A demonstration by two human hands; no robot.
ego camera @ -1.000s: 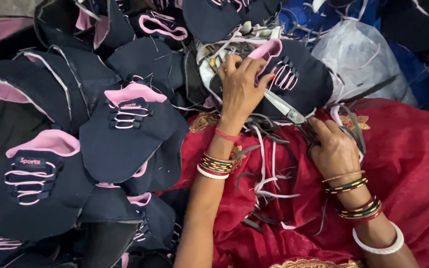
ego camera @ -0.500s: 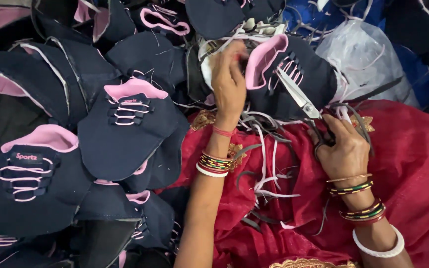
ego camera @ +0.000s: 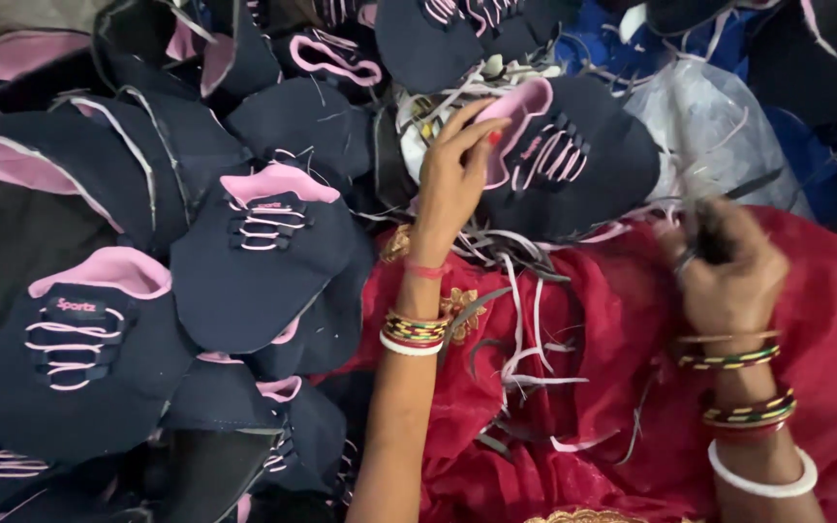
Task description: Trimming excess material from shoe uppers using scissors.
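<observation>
From the head camera, the left hand [ego camera: 452, 174] reaches to upper centre, fingers pinching the pink tongue of a navy shoe upper [ego camera: 573, 160] on the heap. The right hand [ego camera: 728, 266], blurred at centre right over red cloth [ego camera: 573, 426], is curled around something dark, perhaps scissors. Loose trimmings [ego camera: 520, 320] could snag there, or blades nick the upper.

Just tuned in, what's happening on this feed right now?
A person sits amid a heap of navy and pink shoe uppers. The left hand grips the pink edge of one navy upper at the top of the pile. The right hand rests over the red cloth on the lap, closed on something dark; blur hides what. Trimmed strips litter the cloth.
</observation>
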